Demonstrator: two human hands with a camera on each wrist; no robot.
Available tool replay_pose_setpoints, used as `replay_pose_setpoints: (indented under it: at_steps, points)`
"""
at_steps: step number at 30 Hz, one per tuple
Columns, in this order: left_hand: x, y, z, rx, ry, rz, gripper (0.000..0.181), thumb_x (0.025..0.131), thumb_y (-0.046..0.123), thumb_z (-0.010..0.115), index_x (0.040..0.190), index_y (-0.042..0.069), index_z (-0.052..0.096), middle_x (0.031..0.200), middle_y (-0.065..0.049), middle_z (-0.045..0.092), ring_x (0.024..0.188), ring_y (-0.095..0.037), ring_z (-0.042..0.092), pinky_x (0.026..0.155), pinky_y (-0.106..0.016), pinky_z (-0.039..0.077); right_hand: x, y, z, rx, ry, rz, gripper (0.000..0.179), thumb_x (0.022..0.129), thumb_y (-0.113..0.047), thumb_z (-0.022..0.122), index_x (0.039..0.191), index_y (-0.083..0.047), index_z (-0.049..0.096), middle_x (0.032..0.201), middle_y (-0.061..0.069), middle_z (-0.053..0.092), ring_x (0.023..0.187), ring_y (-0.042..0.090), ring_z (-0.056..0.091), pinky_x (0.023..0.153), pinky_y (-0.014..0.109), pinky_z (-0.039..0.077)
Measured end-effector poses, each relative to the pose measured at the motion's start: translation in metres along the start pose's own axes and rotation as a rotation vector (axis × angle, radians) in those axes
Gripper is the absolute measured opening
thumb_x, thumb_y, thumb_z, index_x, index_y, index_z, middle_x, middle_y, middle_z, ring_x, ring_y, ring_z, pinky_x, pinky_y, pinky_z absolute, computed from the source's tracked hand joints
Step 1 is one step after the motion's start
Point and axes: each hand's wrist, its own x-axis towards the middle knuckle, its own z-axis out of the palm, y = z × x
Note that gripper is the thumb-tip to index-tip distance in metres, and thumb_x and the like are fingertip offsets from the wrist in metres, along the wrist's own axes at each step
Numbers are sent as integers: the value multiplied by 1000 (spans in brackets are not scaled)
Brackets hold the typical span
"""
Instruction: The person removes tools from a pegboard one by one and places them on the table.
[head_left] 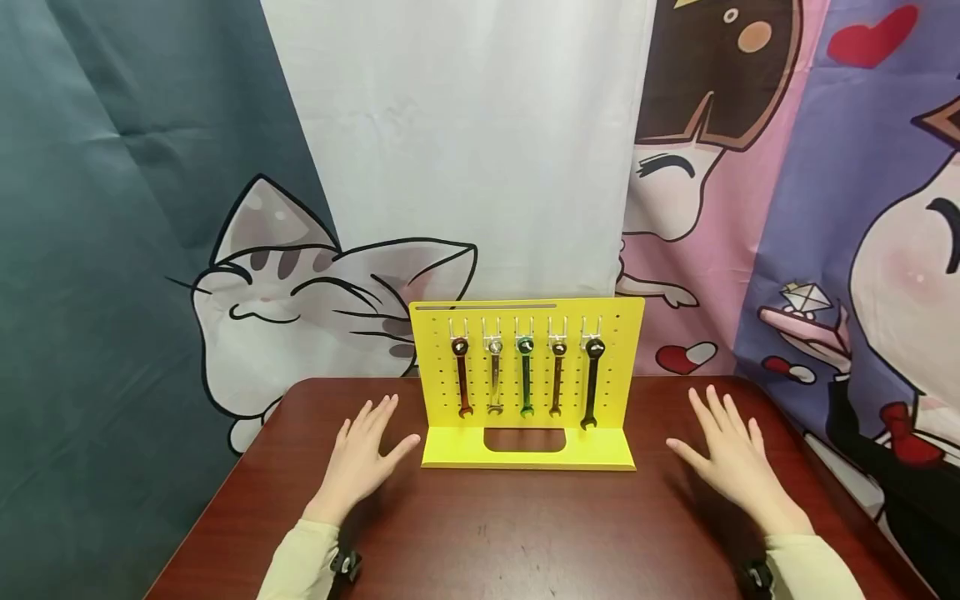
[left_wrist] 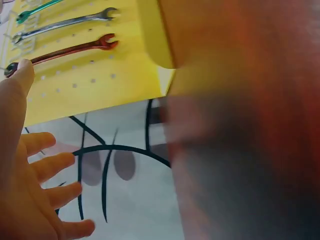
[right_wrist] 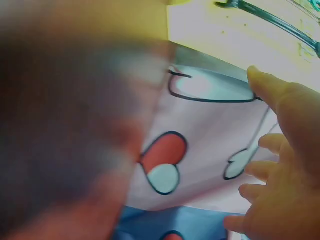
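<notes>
A yellow pegboard stand (head_left: 527, 460) stands upright on the table, with several combination wrenches hanging from its hooks. From left to right they are a red wrench (head_left: 462, 379), a silver wrench (head_left: 495, 379), a green wrench (head_left: 527, 379), a bronze-looking wrench (head_left: 557, 379) and a longer black wrench (head_left: 592, 383). My left hand (head_left: 360, 458) is left of the stand, fingers spread, holding nothing. To the stand's right, my right hand (head_left: 731, 458) is likewise spread and holds nothing. Neither hand touches the stand in the head view.
The reddish-brown table (head_left: 517, 533) extends in front of the stand and to both sides. Behind it hangs a cloth backdrop (head_left: 465, 150) printed with a cartoon cat and figures. Each wrist wears a dark strap device (head_left: 347, 564).
</notes>
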Motion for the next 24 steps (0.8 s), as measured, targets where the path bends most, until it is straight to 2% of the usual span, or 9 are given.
replay_pose_setpoints:
  at_steps: [7,10,13,15,19,20,22,23,24]
  points:
    - [19,15,-19,-92,7,22,82,90,56,70,155,15,41,151,-15,48,138,-39,44,107,-61,40,30,-13,-31,76,53,-75,93,94,-46,69,160,-2,20,159,35,17,149,50,7,115,70,-5]
    - [26,22,-27,-96,22,37,83,90,60,67,156,17,40,150,-15,50,136,-37,48,105,-59,43,43,-26,-48,129,61,-103,92,94,-42,70,159,0,20,160,34,17,150,48,7,117,67,-1]
    - [32,28,-32,-155,32,45,84,90,62,65,156,18,40,151,-12,50,136,-34,48,107,-57,43,54,-40,-64,185,63,-100,91,94,-42,71,161,-5,20,162,29,17,150,47,12,118,66,9]
    - [36,32,-33,-223,34,46,82,90,60,67,156,18,41,150,-9,50,136,-32,49,108,-56,42,59,-47,-73,206,85,-106,89,94,-41,71,161,-9,22,161,27,23,139,47,37,113,67,24]
    - [43,36,-29,-405,15,33,74,92,49,71,153,16,45,144,-8,56,131,-31,54,107,-54,44,73,-56,-84,222,117,-106,82,94,-38,72,160,-13,29,154,28,37,114,49,57,99,68,38]
    - [45,36,-28,-454,12,25,72,93,46,72,152,15,46,142,-9,58,129,-31,56,106,-53,45,77,-58,-86,223,121,-101,79,95,-38,71,159,-12,32,153,28,40,111,48,58,97,68,39]
    - [49,36,-24,-536,6,5,68,94,42,72,150,13,48,139,-11,60,127,-31,58,105,-50,47,86,-60,-90,237,120,-83,74,96,-40,70,156,-12,38,150,27,44,124,49,51,100,68,38]
    - [51,36,-22,-574,7,-5,67,94,40,72,150,12,48,138,-12,61,126,-30,58,104,-50,48,91,-61,-92,250,119,-73,71,96,-41,69,155,-12,41,149,26,46,124,48,53,101,66,40]
    - [53,36,-20,-605,3,-12,66,94,38,72,149,12,49,138,-14,61,126,-30,58,104,-49,48,95,-61,-94,262,122,-62,69,96,-42,68,153,-11,45,147,25,49,123,47,55,100,58,46]
